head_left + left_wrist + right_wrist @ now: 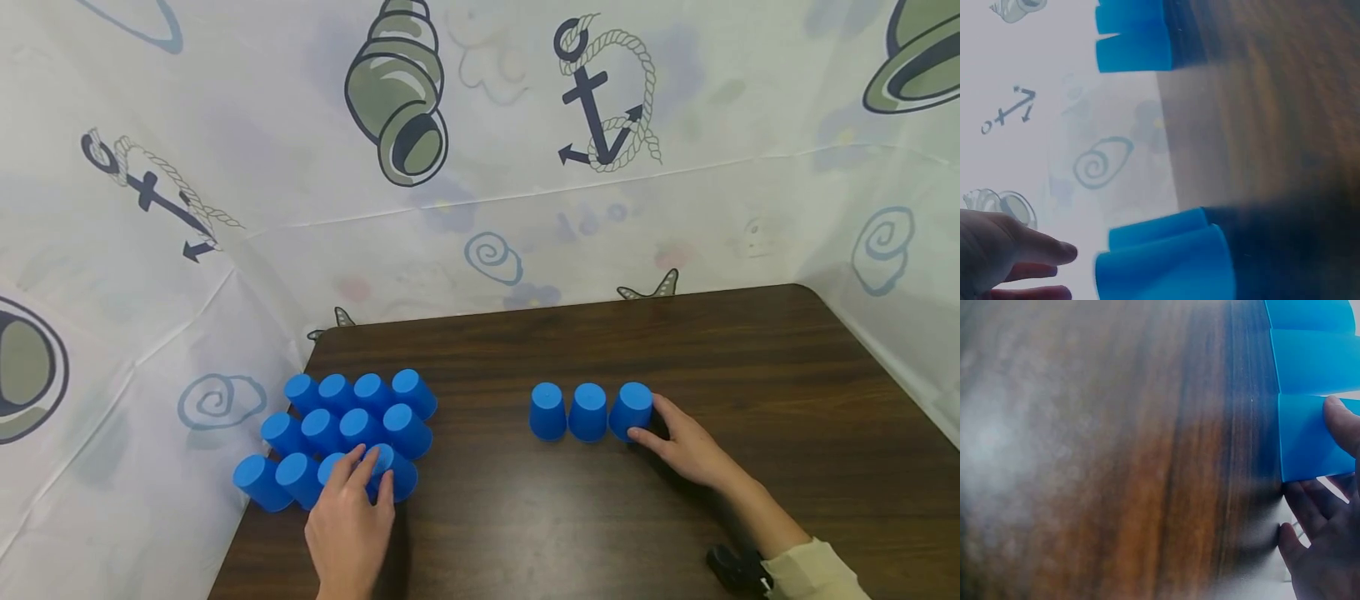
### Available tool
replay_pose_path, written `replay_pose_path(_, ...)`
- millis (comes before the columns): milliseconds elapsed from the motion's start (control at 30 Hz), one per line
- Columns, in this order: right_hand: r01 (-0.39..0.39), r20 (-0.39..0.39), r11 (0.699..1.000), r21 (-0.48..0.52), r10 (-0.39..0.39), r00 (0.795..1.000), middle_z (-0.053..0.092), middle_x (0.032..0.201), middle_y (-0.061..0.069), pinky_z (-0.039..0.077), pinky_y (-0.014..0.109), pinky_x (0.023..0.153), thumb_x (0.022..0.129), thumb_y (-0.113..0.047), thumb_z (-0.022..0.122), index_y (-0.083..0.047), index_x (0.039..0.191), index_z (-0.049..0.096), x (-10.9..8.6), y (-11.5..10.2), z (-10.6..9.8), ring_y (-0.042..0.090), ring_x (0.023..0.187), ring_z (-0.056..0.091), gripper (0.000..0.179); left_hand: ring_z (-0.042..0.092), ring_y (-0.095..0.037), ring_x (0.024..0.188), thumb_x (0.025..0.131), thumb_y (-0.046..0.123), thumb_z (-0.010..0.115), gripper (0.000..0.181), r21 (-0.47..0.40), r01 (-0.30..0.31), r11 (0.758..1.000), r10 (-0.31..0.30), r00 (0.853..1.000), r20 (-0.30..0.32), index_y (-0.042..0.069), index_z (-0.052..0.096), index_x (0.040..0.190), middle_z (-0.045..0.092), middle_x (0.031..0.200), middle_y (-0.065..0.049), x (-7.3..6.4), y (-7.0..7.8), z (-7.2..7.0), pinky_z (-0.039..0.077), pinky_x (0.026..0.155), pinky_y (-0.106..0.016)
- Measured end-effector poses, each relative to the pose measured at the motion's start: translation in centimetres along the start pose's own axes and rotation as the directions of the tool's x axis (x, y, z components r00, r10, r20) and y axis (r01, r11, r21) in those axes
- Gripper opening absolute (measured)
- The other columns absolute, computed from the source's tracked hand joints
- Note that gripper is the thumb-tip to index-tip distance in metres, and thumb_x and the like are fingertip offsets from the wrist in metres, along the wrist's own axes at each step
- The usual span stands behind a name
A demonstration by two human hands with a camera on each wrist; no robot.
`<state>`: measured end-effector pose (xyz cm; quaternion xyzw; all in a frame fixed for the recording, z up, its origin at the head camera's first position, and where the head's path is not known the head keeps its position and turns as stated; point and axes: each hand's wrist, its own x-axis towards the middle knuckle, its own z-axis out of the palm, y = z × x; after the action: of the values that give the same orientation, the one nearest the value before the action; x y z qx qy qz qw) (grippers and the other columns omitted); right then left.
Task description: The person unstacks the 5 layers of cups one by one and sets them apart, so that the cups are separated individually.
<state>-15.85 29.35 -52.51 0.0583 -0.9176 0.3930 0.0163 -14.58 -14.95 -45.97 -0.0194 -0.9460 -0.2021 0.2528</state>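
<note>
Several blue cups stand upside down in three rows at the table's left, including a back-row cup (414, 394). Over the front row is my left hand (348, 525), its fingers spread near the end cup (403, 479). The left wrist view shows a gap between those fingers and the nearest cup (1166, 269). Farther right, three more upside-down cups form a line: a left one (548, 412), a middle one (588, 414) and a right one (632, 410). My right hand (686, 448) grips the right one, thumb in front (1341, 425) and fingers at its side.
Beneath the cups is a dark brown wooden table (480, 542) with a rounded far right corner. A white sheet (495, 183) printed with shells and anchors hangs behind it and along both sides. Something black (735, 569) sits at the right wrist beside the sleeve (813, 571).
</note>
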Motion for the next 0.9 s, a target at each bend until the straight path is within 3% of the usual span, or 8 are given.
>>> replay_pose_path(100, 0.003, -0.002, 1.000, -0.002, -0.003, 1.000, 0.043, 0.143, 0.029, 0.032, 0.068, 0.103, 0.098, -0.038, 0.060, 0.003, 0.146, 0.034, 0.0, 0.0, 0.0, 0.050, 0.132, 0.039, 0.069, 0.068, -0.034, 0.096, 0.076, 0.016, 0.086, 0.043, -0.033, -0.096, 0.995, 0.093, 0.993, -0.077, 0.005, 0.072, 0.115, 0.067, 0.117, -0.014, 0.0, 1.0, -0.1, 0.058, 0.066, -0.050)
replay_pose_path(167, 0.001, -0.003, 1.000, -0.006, -0.001, 1.000, 0.043, 0.143, 0.030, 0.032, 0.068, 0.102, 0.098, -0.038, 0.060, 0.003, 0.146, 0.034, -0.1, 0.0, -0.1, 0.050, 0.132, 0.039, 0.069, 0.068, -0.031, 0.096, 0.076, 0.015, 0.086, 0.042, -0.066, -0.173, 0.983, 0.166, 0.981, -0.097, 0.007, 0.072, 0.115, 0.067, 0.116, -0.013, 0.0, 1.9, 0.1, 0.059, 0.066, -0.047)
replay_pose_path(233, 0.001, -0.003, 1.000, -0.006, -0.001, 1.000, 0.044, 0.143, 0.030, 0.032, 0.068, 0.102, 0.098, -0.038, 0.060, 0.003, 0.146, 0.034, -0.1, -0.1, 0.0, 0.050, 0.132, 0.039, 0.069, 0.069, -0.028, 0.096, 0.075, 0.015, 0.087, 0.043, -0.106, -0.246, 0.963, 0.237, 0.967, -0.088, 0.009, 0.072, 0.115, 0.067, 0.115, -0.010, -0.1, 2.8, 0.6, 0.059, 0.068, -0.043)
replay_pose_path(300, 0.002, -0.003, 1.000, -0.003, -0.002, 1.000, 0.044, 0.142, 0.029, 0.033, 0.068, 0.102, 0.098, -0.038, 0.060, 0.003, 0.146, 0.034, -0.1, -0.1, 0.0, 0.049, 0.132, 0.040, 0.069, 0.068, -0.023, 0.098, 0.076, 0.017, 0.086, 0.044, -0.163, -0.288, 0.944, 0.287, 0.958, -0.033, 0.012, 0.071, 0.117, 0.067, 0.116, -0.007, -0.2, 3.9, 1.4, 0.059, 0.072, -0.040)
replay_pose_path(500, -0.001, -0.002, 1.000, -0.001, 0.001, 1.000, 0.042, 0.143, 0.030, 0.032, 0.068, 0.102, 0.098, -0.039, 0.060, 0.004, 0.146, 0.033, -0.1, -0.1, 0.0, 0.050, 0.132, 0.039, 0.070, 0.065, -0.012, 0.102, 0.077, 0.023, 0.085, 0.057, -0.318, -0.294, 0.901, 0.357, 0.920, 0.163, 0.026, 0.064, 0.129, 0.061, 0.123, 0.005, -0.3, 6.8, 4.5, 0.058, 0.076, -0.034)
replay_pose_path(733, 0.014, -0.010, 1.000, -0.001, -0.014, 1.000, 0.043, 0.143, 0.030, 0.033, 0.068, 0.102, 0.097, -0.037, 0.061, 0.004, 0.146, 0.034, -0.2, 0.0, -0.1, 0.050, 0.132, 0.039, 0.069, 0.062, -0.022, 0.109, 0.082, 0.025, 0.081, 0.072, -0.396, -0.305, 0.866, 0.416, 0.879, 0.234, 0.023, 0.047, 0.145, 0.053, 0.135, -0.003, 0.6, 9.8, 8.4, 0.057, 0.078, -0.042)
replay_pose_path(900, 0.017, -0.006, 1.000, 0.002, -0.017, 1.000, 0.044, 0.142, 0.029, 0.033, 0.068, 0.102, 0.098, -0.038, 0.061, 0.003, 0.146, 0.035, -0.1, -0.1, 0.0, 0.050, 0.132, 0.039, 0.068, 0.055, -0.026, 0.121, 0.083, 0.026, 0.080, 0.079, -0.387, -0.305, 0.870, 0.412, 0.880, 0.234, 0.023, 0.039, 0.150, 0.048, 0.141, -0.009, 1.7, 11.3, 10.4, 0.056, 0.082, -0.047)
